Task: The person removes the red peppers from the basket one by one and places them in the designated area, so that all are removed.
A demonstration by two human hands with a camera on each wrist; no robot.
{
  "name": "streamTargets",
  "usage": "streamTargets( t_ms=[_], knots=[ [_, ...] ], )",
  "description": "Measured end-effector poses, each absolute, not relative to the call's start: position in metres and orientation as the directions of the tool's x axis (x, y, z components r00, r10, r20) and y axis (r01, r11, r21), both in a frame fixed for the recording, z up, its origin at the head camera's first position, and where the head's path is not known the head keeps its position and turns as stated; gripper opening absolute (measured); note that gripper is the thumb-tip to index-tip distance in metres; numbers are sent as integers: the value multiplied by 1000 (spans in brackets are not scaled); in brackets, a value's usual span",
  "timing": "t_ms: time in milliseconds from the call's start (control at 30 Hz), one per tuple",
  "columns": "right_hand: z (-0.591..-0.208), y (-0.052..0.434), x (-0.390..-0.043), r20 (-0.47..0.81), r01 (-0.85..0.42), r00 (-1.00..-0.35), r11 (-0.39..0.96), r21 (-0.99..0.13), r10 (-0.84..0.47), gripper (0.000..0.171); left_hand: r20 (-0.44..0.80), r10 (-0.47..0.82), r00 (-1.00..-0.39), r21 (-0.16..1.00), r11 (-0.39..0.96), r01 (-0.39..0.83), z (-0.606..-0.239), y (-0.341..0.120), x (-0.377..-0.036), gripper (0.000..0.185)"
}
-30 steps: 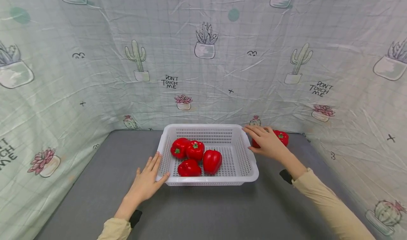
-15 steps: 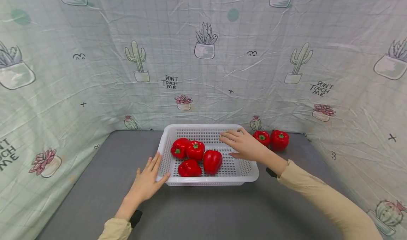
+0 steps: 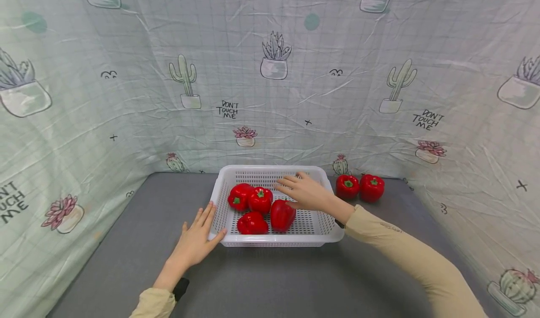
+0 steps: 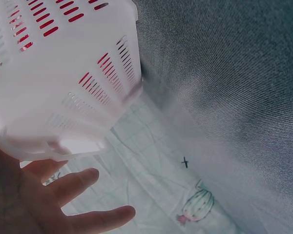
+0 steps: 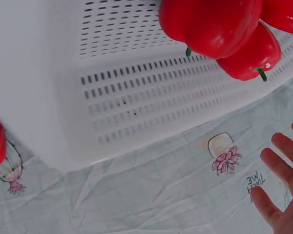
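Observation:
A white slotted basket [image 3: 274,169] stands on the grey table and holds several red bell peppers [image 3: 252,223]. My left hand [image 3: 201,228] lies flat on the table, its fingers against the basket's front left corner [image 4: 63,63]. My right hand [image 3: 292,192] hovers over the basket with fingers spread and holds nothing. It is just above the upright pepper [image 3: 281,215]. In the right wrist view the peppers [image 5: 210,24] lie against the basket wall [image 5: 136,97], and the fingertips [image 5: 278,195] are apart from them.
Two more red peppers [image 3: 348,187] [image 3: 371,187] stand on the table [image 3: 270,280] to the right of the basket, near the back. A cactus-print cloth [image 3: 270,98] walls in the table at the back and on both sides.
My right hand has moved left, from the two peppers outside the basket to above the peppers inside it. Those two peppers now show fully. The left hand has stayed put.

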State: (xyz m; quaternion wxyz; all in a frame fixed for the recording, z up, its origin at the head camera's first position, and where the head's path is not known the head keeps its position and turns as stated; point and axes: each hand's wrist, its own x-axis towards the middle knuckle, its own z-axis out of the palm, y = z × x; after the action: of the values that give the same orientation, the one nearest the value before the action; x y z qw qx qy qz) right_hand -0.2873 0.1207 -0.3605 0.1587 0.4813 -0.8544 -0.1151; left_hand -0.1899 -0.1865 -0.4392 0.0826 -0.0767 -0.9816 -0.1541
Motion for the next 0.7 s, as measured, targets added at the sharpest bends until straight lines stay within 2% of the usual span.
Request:
streamTargets(
  t_ms=[267,700],
  knots=[
    [-368,99,-300,129,-802,-502,516,301,-855,58,190,130,-973,286,941,181,-438,-187,-189,78],
    [-389,73,-315,95,-778,-509,505,374,-855,55,186,130,-974,286,941,180,-438,-185,-189,79]
  ],
)
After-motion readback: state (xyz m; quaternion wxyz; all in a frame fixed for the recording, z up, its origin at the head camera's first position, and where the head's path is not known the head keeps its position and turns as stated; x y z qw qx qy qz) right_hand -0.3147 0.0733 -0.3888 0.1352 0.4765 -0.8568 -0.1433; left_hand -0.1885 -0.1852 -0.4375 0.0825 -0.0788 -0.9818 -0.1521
